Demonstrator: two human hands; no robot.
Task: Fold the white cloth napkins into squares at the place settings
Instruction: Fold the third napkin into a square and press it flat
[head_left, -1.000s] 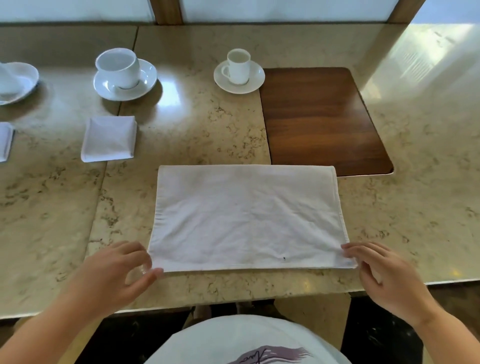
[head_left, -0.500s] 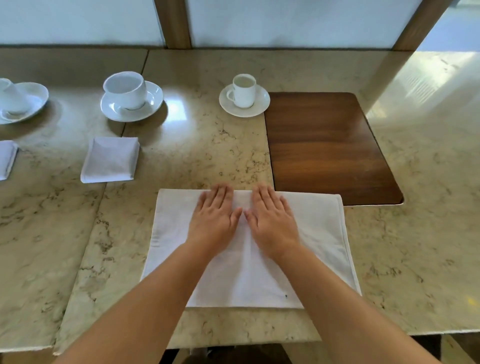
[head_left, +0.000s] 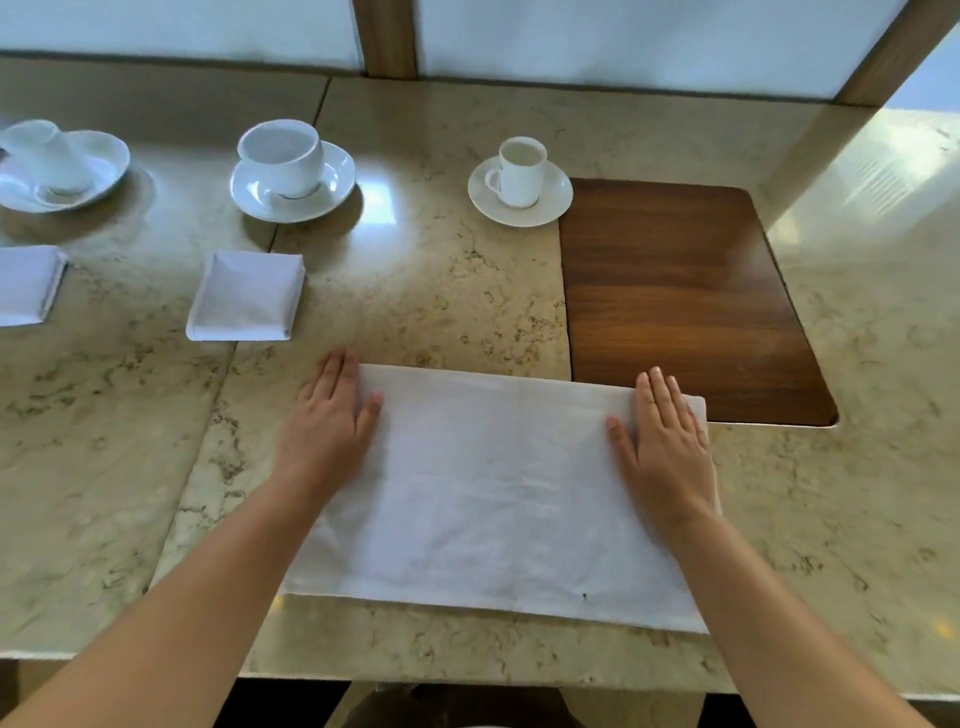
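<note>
While lying flat near the front edge of the beige marble table (head_left: 467, 291), covering the space between both hands: white cloth napkin (head_left: 493, 499), folded into a wide rectangle, far right corner just overlapping the dark wooden square placemat (head_left: 675, 301) inset in the tabletop. Showing a small dark speck near its near edge. Pressing down on the napkin's left end with straight, relaxed fingers, palm flat, grasping nothing: left hand (head_left: 327, 415), fingertips reaching just past the far left corner onto the marble. Pressing likewise on the right end, fingers straight and together, released, thumb spread inward: right hand (head_left: 665, 441). Both forearms stretching in from the bottom corners. Lying farther left on the marble, well apart from the open napkin: small white napkin folded into a square (head_left: 247, 296); at the left border, partly cut off, a second folded white napkin (head_left: 26, 283). Standing along the far side: small white cup on a white saucer (head_left: 519, 179), just beside the placemat's far left corner; wider white cup on a saucer (head_left: 285, 166) beyond the folded square; tilted white cup on a saucer (head_left: 57, 161) at far left.
</note>
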